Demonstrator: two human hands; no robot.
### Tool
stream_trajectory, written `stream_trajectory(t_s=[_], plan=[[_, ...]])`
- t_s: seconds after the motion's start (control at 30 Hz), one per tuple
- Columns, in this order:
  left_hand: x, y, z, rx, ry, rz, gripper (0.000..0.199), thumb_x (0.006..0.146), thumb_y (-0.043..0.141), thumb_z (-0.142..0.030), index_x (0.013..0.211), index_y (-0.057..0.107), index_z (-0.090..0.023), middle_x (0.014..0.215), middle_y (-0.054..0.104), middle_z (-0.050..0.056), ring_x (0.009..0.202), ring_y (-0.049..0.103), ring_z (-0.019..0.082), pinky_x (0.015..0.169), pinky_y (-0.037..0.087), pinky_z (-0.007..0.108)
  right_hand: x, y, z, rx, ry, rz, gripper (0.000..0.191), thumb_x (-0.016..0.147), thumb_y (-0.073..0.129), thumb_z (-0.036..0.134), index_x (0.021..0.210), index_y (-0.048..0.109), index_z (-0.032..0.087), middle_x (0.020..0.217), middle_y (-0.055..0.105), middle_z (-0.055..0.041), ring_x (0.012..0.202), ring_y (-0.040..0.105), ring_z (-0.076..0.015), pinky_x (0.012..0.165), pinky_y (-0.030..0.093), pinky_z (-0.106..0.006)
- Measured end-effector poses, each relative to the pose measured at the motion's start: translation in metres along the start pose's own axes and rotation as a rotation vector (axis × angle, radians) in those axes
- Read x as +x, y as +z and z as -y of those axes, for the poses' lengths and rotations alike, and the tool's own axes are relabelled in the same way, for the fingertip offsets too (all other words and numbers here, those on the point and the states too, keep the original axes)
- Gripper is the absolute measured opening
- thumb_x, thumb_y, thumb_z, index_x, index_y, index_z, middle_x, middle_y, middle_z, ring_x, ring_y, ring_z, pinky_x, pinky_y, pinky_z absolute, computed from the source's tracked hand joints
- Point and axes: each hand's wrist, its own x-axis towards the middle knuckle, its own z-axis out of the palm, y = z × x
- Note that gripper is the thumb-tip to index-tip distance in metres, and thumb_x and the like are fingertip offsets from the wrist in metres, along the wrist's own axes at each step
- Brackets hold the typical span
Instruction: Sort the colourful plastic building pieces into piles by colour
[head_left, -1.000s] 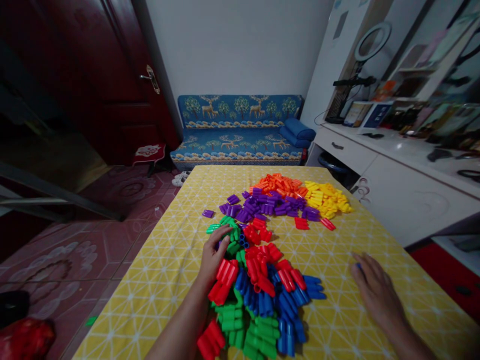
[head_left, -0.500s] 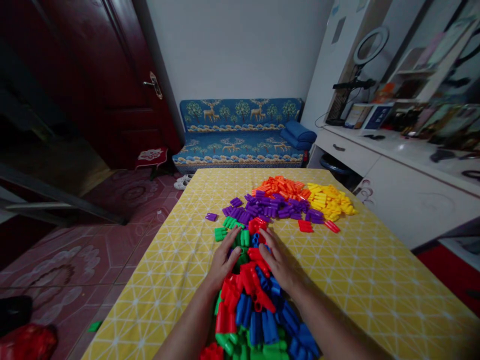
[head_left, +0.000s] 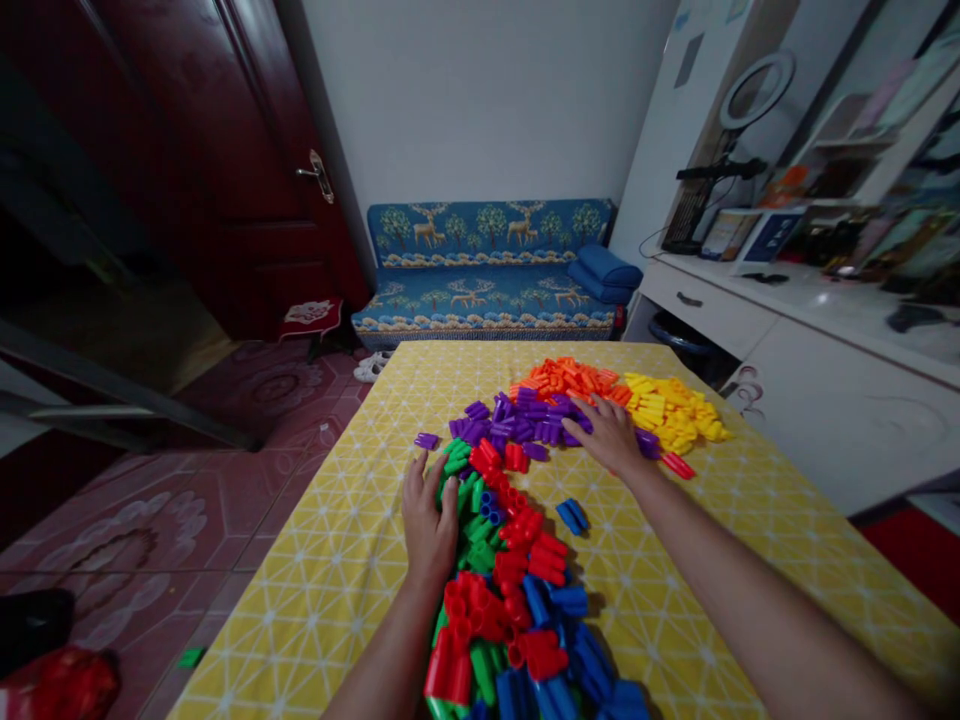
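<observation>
My left hand (head_left: 430,510) has its fingers spread at the left edge of the green pieces (head_left: 474,520). Over the right part of the purple pile (head_left: 525,415) lies my right hand (head_left: 606,435), fingers apart and palm down. Red pieces (head_left: 480,608) and blue pieces (head_left: 589,655) form a mixed heap with the green ones, running toward the near edge. Behind the purple pile sits an orange pile (head_left: 566,378), with a yellow pile (head_left: 675,410) to its right. A lone blue piece (head_left: 573,516) rests right of the heap.
The yellow patterned tablecloth (head_left: 337,540) covers the table. Beyond it stands a blue sofa (head_left: 487,290). A white cabinet (head_left: 847,380) is at the right, a small red stool (head_left: 311,318) at the left. One green piece (head_left: 191,657) lies on the floor.
My right hand has moved forward and right from the heap to the purple pile. My left hand has shifted slightly left. Red pieces have spread, and a blue piece now lies apart.
</observation>
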Motion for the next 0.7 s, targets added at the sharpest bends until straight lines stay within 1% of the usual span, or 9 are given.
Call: stream_trajectory(t_s=[0.1, 0.17, 0.27, 0.37, 0.4, 0.47, 0.57, 0.63, 0.7], plan=[[0.001, 0.003, 0.005, 0.024, -0.066, 0.048, 0.043, 0.092, 0.049, -0.044, 0.129, 0.061, -0.025, 0.149, 0.044, 0.010, 0.138, 0.039, 0.031, 0.114, 0.029, 0.055, -0.006, 0.010, 0.009, -0.017, -0.014, 0.085, 0.053, 0.087, 0.053, 0.058, 0.132, 0.059, 0.030, 0.143, 0.050, -0.0079, 0.131, 0.040, -0.0375, 0.104, 0.035, -0.061], [0.001, 0.004, 0.007, 0.033, -0.077, 0.094, 0.043, 0.091, 0.050, -0.046, 0.127, 0.063, -0.026, 0.146, 0.048, 0.010, 0.136, 0.042, 0.032, 0.113, 0.031, 0.056, -0.026, 0.014, 0.025, 0.040, -0.140, 0.106, 0.048, 0.089, 0.050, 0.056, 0.127, 0.063, 0.030, 0.142, 0.052, -0.0061, 0.128, 0.044, -0.0343, 0.104, 0.039, -0.056], [0.000, 0.002, 0.006, 0.026, -0.071, 0.142, 0.043, 0.092, 0.049, -0.048, 0.124, 0.065, -0.024, 0.143, 0.052, 0.011, 0.134, 0.045, 0.032, 0.112, 0.032, 0.055, -0.060, 0.010, 0.045, 0.162, -0.397, 0.197, 0.049, 0.090, 0.050, 0.056, 0.131, 0.059, 0.030, 0.145, 0.049, -0.0038, 0.133, 0.042, -0.0301, 0.110, 0.035, -0.051], [0.000, 0.000, 0.005, -0.013, -0.088, 0.155, 0.044, 0.092, 0.047, -0.048, 0.124, 0.065, -0.023, 0.144, 0.051, 0.011, 0.134, 0.046, 0.031, 0.113, 0.033, 0.053, -0.078, -0.006, 0.036, 0.319, -0.493, 0.221, 0.048, 0.093, 0.049, 0.050, 0.136, 0.053, 0.031, 0.143, 0.051, -0.0035, 0.132, 0.046, -0.0240, 0.110, 0.037, -0.044], [-0.001, -0.001, 0.005, -0.025, -0.094, 0.156, 0.044, 0.093, 0.047, -0.047, 0.124, 0.065, -0.023, 0.144, 0.051, 0.011, 0.134, 0.046, 0.030, 0.113, 0.033, 0.053, -0.076, -0.012, 0.024, 0.363, -0.471, 0.154, 0.044, 0.095, 0.047, 0.047, 0.134, 0.055, 0.030, 0.140, 0.055, -0.0042, 0.129, 0.049, -0.0224, 0.109, 0.039, -0.042], [-0.001, -0.002, 0.005, -0.044, -0.104, 0.153, 0.043, 0.093, 0.046, -0.047, 0.123, 0.066, -0.023, 0.144, 0.051, 0.010, 0.134, 0.046, 0.029, 0.113, 0.033, 0.052, -0.061, -0.025, -0.016, 0.394, -0.374, -0.078, 0.038, 0.095, 0.045, 0.045, 0.123, 0.063, 0.026, 0.129, 0.062, -0.0070, 0.123, 0.054, -0.0220, 0.107, 0.041, -0.041], [-0.001, -0.002, 0.003, -0.057, -0.119, 0.142, 0.043, 0.093, 0.046, -0.047, 0.122, 0.066, -0.023, 0.144, 0.052, 0.010, 0.133, 0.047, 0.029, 0.113, 0.034, 0.051, -0.018, -0.041, -0.100, 0.270, -0.144, -0.413, 0.045, 0.090, 0.044, 0.053, 0.108, 0.068, 0.019, 0.121, 0.063, -0.0128, 0.120, 0.054, -0.0260, 0.107, 0.038, -0.044], [0.000, -0.002, 0.001, -0.065, -0.130, 0.135, 0.042, 0.093, 0.046, -0.047, 0.121, 0.067, -0.023, 0.143, 0.053, 0.010, 0.133, 0.048, 0.029, 0.113, 0.034, 0.051, 0.012, -0.048, -0.154, 0.202, 0.038, -0.488, 0.056, 0.086, 0.040, 0.062, 0.105, 0.068, 0.018, 0.120, 0.062, -0.0175, 0.120, 0.052, -0.0290, 0.106, 0.036, -0.046], [0.000, -0.002, -0.001, -0.074, -0.145, 0.126, 0.042, 0.093, 0.047, -0.047, 0.120, 0.068, -0.023, 0.141, 0.055, 0.010, 0.132, 0.049, 0.029, 0.112, 0.035, 0.051, 0.034, -0.053, -0.195, 0.208, 0.097, -0.459, 0.061, 0.086, 0.033, 0.064, 0.103, 0.068, 0.017, 0.112, 0.065, -0.0211, 0.115, 0.054, -0.0326, 0.101, 0.037, -0.050]])
